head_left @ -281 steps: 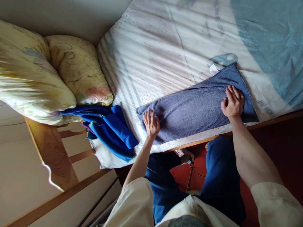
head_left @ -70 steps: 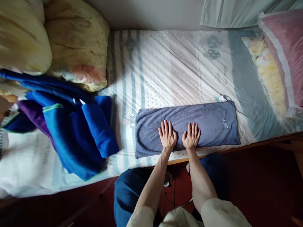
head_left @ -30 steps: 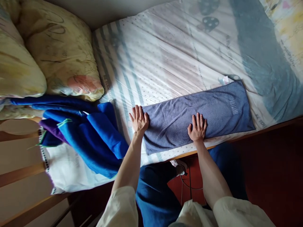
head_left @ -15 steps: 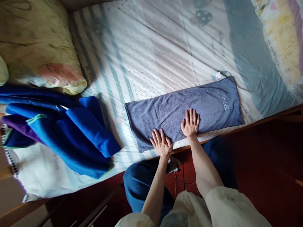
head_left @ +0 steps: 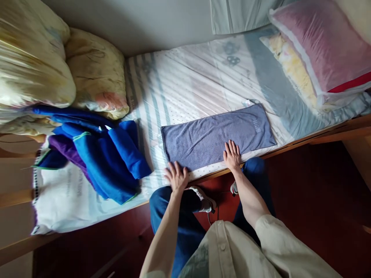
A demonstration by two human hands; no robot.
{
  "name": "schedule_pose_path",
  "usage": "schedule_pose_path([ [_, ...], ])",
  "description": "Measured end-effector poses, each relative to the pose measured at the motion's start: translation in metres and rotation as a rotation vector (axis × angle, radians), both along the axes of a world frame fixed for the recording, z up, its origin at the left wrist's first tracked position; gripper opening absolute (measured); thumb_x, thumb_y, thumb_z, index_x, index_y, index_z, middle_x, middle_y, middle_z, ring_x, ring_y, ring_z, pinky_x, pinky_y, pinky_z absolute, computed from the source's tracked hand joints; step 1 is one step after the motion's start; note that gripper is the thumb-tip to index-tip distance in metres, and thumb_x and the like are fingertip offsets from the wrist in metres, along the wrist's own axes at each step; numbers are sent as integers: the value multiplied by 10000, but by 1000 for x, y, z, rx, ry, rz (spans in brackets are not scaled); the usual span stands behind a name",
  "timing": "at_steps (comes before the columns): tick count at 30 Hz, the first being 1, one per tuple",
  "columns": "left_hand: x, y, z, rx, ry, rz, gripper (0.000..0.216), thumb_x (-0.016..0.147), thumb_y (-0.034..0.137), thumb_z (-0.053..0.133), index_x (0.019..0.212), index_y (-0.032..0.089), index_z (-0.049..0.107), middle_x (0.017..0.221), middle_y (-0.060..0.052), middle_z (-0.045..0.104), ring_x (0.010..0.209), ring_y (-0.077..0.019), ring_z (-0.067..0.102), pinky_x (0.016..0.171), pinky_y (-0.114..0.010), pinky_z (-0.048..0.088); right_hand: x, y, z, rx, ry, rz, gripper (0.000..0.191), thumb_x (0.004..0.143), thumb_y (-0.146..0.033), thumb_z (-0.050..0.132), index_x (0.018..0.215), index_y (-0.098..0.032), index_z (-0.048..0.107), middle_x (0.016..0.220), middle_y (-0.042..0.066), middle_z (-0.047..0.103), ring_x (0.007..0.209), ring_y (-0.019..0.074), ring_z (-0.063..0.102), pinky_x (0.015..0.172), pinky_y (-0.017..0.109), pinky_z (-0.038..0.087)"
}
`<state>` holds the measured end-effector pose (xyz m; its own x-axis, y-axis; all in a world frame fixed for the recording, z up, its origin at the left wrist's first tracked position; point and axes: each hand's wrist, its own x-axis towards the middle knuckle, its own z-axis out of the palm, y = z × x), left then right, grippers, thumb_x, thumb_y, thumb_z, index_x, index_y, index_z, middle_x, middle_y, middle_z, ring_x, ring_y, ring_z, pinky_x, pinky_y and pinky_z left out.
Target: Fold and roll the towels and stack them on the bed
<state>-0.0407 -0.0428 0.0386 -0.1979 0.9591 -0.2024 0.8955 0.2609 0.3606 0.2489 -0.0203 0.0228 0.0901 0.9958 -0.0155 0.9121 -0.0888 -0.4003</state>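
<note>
A grey-blue towel (head_left: 216, 135), folded into a long strip, lies flat on the striped bed sheet (head_left: 188, 85) near the bed's front edge. My left hand (head_left: 176, 177) rests open with fingers spread at the towel's near left corner, partly on the sheet. Flat on the towel's near edge, right of its middle, lies my right hand (head_left: 232, 155), fingers stretched out. Neither hand holds anything.
A heap of blue and purple cloth (head_left: 98, 152) lies left of the towel. Yellow pillows (head_left: 58, 73) sit at the far left, a pink pillow (head_left: 321, 46) at the far right. The wooden bed rail (head_left: 319, 136) runs along the front, above a dark red floor (head_left: 313, 193).
My left hand slid from the towel's near edge to its near left corner. My right hand drew back toward the near edge. The camera view pulled back and shifted right.
</note>
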Motion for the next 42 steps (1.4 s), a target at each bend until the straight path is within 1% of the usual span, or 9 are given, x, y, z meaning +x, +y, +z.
schedule_pose_path([
  [6,-8,-17,3,-25,53,98,812,974,420,413,1539,-162,374,1606,-471,278,1593,-528,194,1218,-760,231,-5,-50,3,83,229,-226,416,998,-206,473,1349,-113,678,1531,214,594,1485,265,494,1261,514,339],
  [9,4,-21,11,-1,132,11,779,949,397,418,1486,-165,458,1631,-442,272,1610,-499,163,1276,-700,189,-27,-64,5,75,632,-411,294,957,-252,535,1154,-145,726,1281,193,748,1215,258,694,1118,464,502],
  [12,10,-13,21,22,162,-106,723,957,423,423,1453,-86,553,1681,-368,259,1619,-484,154,1290,-688,190,-45,-71,7,-58,1152,-680,259,892,-369,643,1062,-180,696,1006,120,802,825,219,758,796,364,606],
  [15,23,14,26,45,155,-320,642,985,411,418,1448,7,603,1678,-296,343,1608,-450,247,1282,-665,256,-53,-66,11,-129,1481,-901,288,808,-430,725,987,-211,672,855,45,787,669,184,723,631,289,555],
  [22,114,130,14,-38,9,-855,526,1008,332,447,1482,174,613,1651,-153,470,1541,-322,435,1244,-500,402,-54,-41,19,-158,1702,-1020,365,712,-460,832,863,-206,617,789,10,749,587,113,655,605,229,508],
  [26,164,200,3,-33,-46,-794,583,1021,345,443,1576,177,506,1687,-169,410,1530,-352,435,1183,-537,458,-59,-36,11,-179,1783,-1159,350,725,-435,836,852,-208,602,812,23,753,580,97,613,627,242,536],
  [31,187,260,-10,-114,-56,-625,630,1001,305,471,1615,165,447,1696,-181,379,1439,-427,492,1136,-603,473,-67,-44,3,-181,1815,-1290,275,784,-395,777,862,-229,571,842,15,743,653,120,653,673,265,579],
  [37,192,286,-10,-135,-41,-573,543,1017,272,401,1516,124,557,1474,-242,565,1241,-407,635,1088,-598,501,-77,-51,9,-217,1877,-1335,230,860,-430,718,916,-244,594,1013,49,784,744,138,687,739,297,613],
  [42,200,296,10,-177,60,-454,460,1043,359,433,1316,97,695,1389,-247,616,1154,-404,673,983,-571,554,-78,-52,11,-200,1903,-1296,261,871,-466,730,977,-256,617,1160,68,789,798,147,705,804,318,629],
])
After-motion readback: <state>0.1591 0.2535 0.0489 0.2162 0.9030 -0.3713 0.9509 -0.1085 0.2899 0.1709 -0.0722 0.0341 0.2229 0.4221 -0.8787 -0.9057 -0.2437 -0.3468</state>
